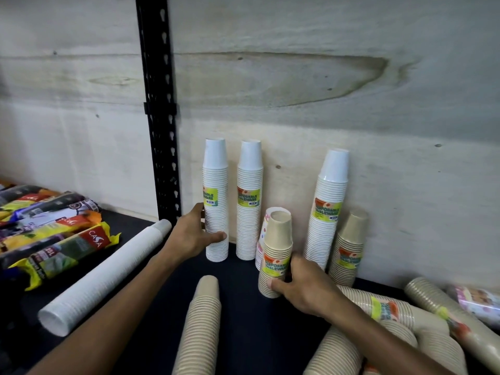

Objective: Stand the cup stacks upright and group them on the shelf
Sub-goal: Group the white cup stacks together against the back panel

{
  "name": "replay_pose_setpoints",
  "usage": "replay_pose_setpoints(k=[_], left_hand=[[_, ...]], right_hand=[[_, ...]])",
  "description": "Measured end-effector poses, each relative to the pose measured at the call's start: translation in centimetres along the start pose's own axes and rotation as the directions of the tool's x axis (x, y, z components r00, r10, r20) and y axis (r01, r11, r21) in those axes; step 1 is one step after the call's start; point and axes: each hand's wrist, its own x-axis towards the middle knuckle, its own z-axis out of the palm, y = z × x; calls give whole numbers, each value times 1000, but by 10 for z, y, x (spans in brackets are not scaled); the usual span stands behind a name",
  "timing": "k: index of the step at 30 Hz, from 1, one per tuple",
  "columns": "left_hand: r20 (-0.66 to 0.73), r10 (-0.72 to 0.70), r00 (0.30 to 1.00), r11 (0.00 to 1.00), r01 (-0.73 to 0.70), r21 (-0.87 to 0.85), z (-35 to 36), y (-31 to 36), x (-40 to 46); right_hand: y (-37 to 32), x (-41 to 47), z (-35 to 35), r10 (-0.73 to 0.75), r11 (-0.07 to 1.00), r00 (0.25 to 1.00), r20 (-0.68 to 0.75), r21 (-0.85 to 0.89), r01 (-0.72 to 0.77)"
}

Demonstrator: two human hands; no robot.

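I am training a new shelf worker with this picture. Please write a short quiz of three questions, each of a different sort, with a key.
1. True or false: the left hand holds a tan cup stack.
2. Multiple choice: the long white stack left of the left arm is A) upright, B) lying on the shelf, C) held in a hand.
3. Fill in: the right hand grips a tan stack that stands ____ .

Key
1. False; it holds an upright white stack.
2. B.
3. Upright, in front of a dotted stack.
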Motion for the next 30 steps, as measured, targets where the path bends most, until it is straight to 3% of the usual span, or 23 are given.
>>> replay_pose_setpoints(k=[22, 27, 30], left_hand=[[-31, -32, 999, 996, 30, -79, 11, 1, 13], [-25, -140, 990, 990, 140, 3, -8, -2, 9], [-52, -137, 989, 980, 143, 141, -35, -4, 3]], right_hand=[[11, -7, -3, -3, 1000, 1000, -17, 3, 3], [13, -11, -12, 24, 1000, 1000, -11, -16, -24], [17, -15, -26, 56, 997, 998, -31, -42, -58]])
